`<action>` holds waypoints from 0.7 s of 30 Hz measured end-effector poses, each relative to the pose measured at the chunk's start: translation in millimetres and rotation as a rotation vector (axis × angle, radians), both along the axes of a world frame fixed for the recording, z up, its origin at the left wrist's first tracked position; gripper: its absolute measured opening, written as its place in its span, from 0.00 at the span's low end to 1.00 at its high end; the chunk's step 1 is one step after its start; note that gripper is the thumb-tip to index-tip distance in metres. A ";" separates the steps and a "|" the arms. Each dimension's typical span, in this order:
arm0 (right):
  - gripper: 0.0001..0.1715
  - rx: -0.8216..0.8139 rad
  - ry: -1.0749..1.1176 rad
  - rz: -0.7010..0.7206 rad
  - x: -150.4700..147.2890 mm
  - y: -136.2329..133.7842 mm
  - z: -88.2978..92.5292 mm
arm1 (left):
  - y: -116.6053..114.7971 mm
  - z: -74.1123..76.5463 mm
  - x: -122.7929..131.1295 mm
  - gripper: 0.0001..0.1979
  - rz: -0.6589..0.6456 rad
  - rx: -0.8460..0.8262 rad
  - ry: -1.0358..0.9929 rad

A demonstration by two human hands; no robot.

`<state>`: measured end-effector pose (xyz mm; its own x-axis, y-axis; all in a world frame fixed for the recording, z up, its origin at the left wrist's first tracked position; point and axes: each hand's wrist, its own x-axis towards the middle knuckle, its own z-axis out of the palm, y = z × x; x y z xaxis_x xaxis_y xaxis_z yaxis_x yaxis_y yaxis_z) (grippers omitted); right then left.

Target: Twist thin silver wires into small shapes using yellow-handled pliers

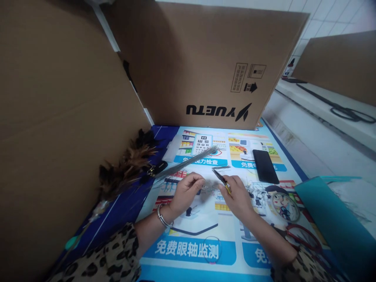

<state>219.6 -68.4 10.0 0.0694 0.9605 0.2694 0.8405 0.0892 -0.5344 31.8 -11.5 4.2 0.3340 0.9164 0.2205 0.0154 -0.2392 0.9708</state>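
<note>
My left hand (188, 191) is closed in a pinch, with thin silvery wire (206, 185) at its fingertips. My right hand (238, 196) wraps round a pair of pliers (223, 181) with yellow and black handles. Their dark jaws point up and to the left, above the printed table cover, and appear free of the wire. Just beyond the hands lies a bundle of straight grey wires (189, 161), slanting from lower left to upper right. A few short wire pieces (221, 167) rest near the plier tips. Closer to me is a thin wire ring (221, 250).
A black phone (265, 166) lies right of the bundle. Brown feathers (126, 160) run along the left cardboard wall (53, 98). Rightward are a clear round tape roll (297, 211), a red-rimmed object (304, 237) and a teal box (326, 211). Cardboard (205, 58) stands behind; black scissors (343, 111) lie on a ledge.
</note>
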 end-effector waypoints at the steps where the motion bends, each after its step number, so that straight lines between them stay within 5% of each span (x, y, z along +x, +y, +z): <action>1: 0.18 -0.008 -0.101 0.015 0.0 0.5 0.7 | -0.1 0.0 -0.3 0.07 -0.002 0.007 0.003; 8: 0.15 -0.060 -0.432 0.065 -8.9 -2.4 -2.6 | 0.1 0.7 -1.5 0.07 -0.002 0.052 0.032; 21: 0.28 0.044 -0.191 0.119 -5.0 -3.6 1.5 | 0.7 0.1 -0.7 0.06 0.024 0.074 0.041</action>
